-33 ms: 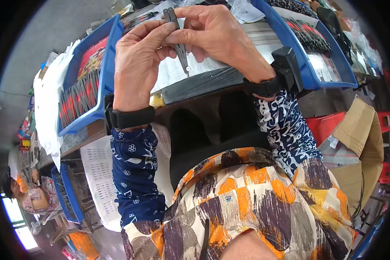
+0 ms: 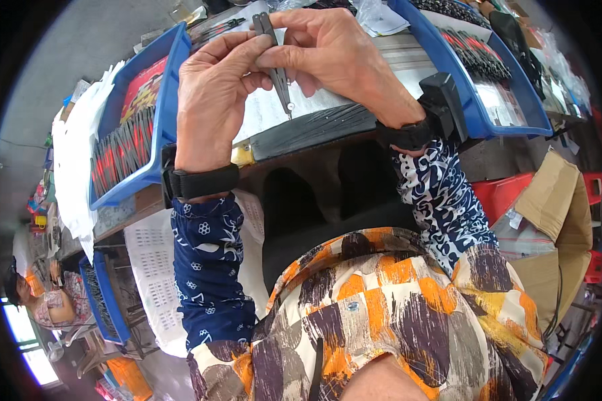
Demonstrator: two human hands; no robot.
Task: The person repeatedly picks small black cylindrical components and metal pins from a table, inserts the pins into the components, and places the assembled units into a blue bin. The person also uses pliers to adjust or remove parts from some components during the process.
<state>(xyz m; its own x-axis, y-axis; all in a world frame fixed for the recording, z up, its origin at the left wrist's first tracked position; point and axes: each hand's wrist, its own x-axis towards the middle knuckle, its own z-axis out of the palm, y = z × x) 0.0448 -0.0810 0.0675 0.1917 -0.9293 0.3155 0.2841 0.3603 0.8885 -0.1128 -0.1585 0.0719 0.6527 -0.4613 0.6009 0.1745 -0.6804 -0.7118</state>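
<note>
Above the far side of the bench, both hands grip one slim black drawing compass (image 2: 281,83), its legs folded together. Its hinged head points away from me and its thin metal tip, with a small round pale screw, points back toward me. My left hand (image 2: 221,77) is closed, thumb and fingers pinching the middle of the legs. From the other side my right hand (image 2: 334,53) is closed as well, its thumb against the legs and fingers near the head. The fingers hide part of the compass.
A blue tray (image 2: 172,87) at left holds a row of black-and-red pieces. Another blue tray (image 2: 471,110) at right holds similar pieces. A dark padded strip (image 2: 314,131) lines the bench's front edge. A cardboard box (image 2: 548,207) stands at right; a seated person (image 2: 60,304) is far left.
</note>
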